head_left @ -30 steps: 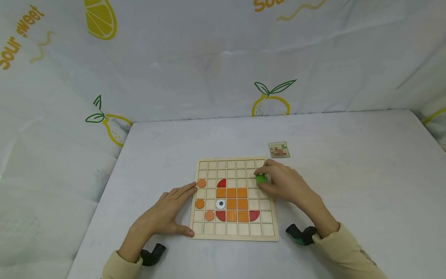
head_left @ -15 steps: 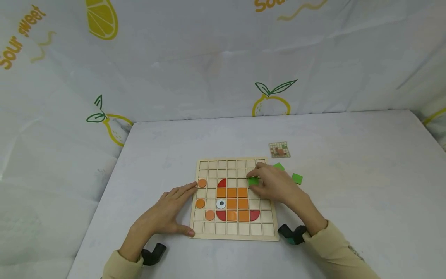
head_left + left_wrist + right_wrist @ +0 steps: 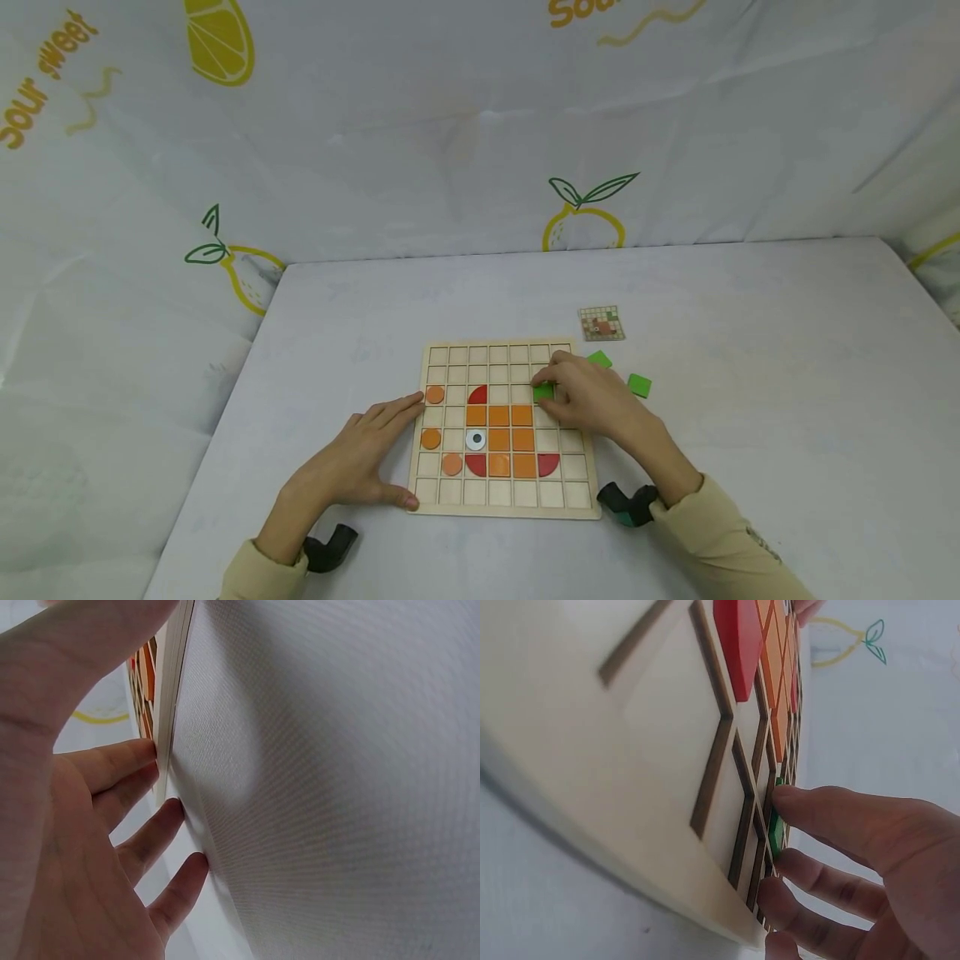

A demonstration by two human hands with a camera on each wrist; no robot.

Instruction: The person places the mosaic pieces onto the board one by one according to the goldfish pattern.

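A wooden grid board (image 3: 500, 493) lies on the table in the head view. My left hand (image 3: 360, 458) rests at its left edge with fingers extended, the thumb at the near corner. In the left wrist view the fingertips (image 3: 171, 810) touch the board's side and the tabletop. Over the board's right part, my right hand (image 3: 596, 398) pinches a green square tile (image 3: 543, 392) between thumb and fingers. The right wrist view has this green tile (image 3: 777, 829) at a grid cell; whether it is fully seated I cannot tell. Orange square tiles (image 3: 498, 439) fill cells mid-board.
Two more green tiles (image 3: 639, 385) lie right of the board, one partly behind my right hand. A small pattern card (image 3: 601, 323) is beyond the board's far right corner. The board also bears red quarter-round tiles (image 3: 548, 464), orange discs (image 3: 435, 395) and a white eye disc (image 3: 476, 439).
My right hand has shifted left with a green tile to a cell above and right of the orange squares. Two green tiles beside the board have come into sight. The left hand has stayed put.
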